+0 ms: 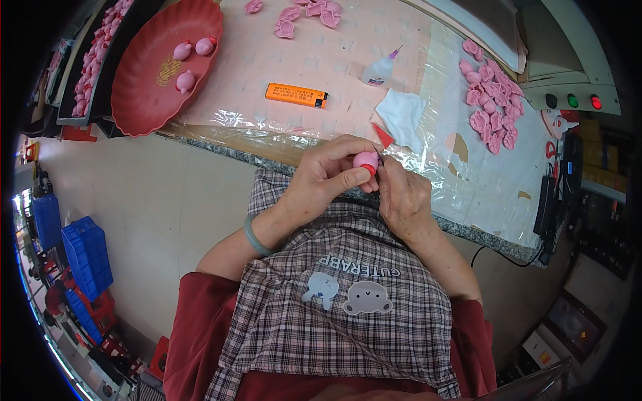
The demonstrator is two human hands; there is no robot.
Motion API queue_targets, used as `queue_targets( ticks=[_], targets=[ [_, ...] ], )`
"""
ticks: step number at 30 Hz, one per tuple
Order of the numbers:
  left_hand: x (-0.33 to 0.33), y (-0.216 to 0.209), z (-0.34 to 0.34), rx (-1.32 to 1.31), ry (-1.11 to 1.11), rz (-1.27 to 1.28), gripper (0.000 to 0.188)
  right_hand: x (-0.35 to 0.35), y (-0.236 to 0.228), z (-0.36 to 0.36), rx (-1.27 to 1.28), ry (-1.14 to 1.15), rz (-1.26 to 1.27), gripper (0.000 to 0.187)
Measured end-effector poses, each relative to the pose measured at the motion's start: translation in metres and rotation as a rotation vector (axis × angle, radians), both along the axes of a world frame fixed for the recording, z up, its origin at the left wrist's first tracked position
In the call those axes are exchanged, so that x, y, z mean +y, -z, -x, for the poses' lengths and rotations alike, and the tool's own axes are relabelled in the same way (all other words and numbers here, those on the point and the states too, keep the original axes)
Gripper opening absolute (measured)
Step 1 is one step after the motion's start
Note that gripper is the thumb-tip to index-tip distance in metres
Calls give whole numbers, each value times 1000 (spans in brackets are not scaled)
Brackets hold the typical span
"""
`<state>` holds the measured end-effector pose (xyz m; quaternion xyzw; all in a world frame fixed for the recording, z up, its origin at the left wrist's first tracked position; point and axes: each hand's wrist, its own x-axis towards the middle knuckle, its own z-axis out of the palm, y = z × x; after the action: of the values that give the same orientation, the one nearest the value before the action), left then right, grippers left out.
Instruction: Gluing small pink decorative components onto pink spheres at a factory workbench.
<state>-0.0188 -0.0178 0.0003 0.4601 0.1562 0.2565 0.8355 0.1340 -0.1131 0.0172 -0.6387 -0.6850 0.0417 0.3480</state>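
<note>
My left hand (321, 175) holds a small round pink figure (365, 160) with a red band at its lower side, between thumb and fingers. My right hand (405, 199) is closed in a pinch right beside the figure; what sits between its fingertips is hidden. Just beyond the fingers, a red pointed piece (383, 136) shows against a folded white cloth (401, 115). Whether that piece lies on the table or belongs to something in my hand I cannot tell. Both hands are at the table's near edge, above the checked apron.
An orange lighter (296, 95) and a needle-tipped bottle (379, 69) stand farther back on the table (247, 40). Several pink pieces (491, 90) are piled at right. A red scalloped dish (134, 100) at left holds three pink figures (185, 81); a black tray (93, 87) is beside it.
</note>
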Motion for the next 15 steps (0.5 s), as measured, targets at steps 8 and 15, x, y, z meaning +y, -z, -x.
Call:
queue_targets(
  ticks=[8, 15],
  targets=[
    [1, -1, 1, 3, -1, 9, 36, -1, -1, 1, 53, 10, 43, 13],
    [0, 2, 1, -29, -5, 6, 36, -2, -3, 3, 73, 20, 96, 13]
  ],
)
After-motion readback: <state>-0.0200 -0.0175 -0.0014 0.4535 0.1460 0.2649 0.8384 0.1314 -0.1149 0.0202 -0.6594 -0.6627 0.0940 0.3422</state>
